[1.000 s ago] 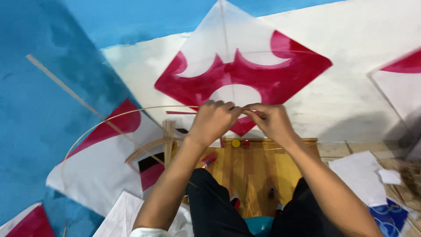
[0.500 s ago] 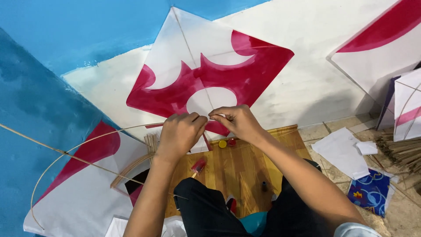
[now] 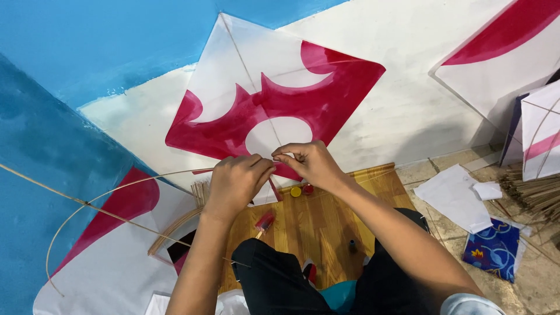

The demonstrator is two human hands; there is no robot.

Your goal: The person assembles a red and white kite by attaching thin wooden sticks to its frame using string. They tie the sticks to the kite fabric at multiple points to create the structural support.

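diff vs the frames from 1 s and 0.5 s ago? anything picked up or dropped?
Mostly the head camera swung: the red-and-white kite on the wall looks tilted further, and more of the floor at right shows. Nothing taken up or let go. Left hand and right hand stay together at the kite's lower edge, fingertips pinched on something too small to tell. The wooden board is unmoved.

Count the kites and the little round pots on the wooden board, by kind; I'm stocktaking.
Kites: 4
Pots: 2, one yellow, one red
Total: 6
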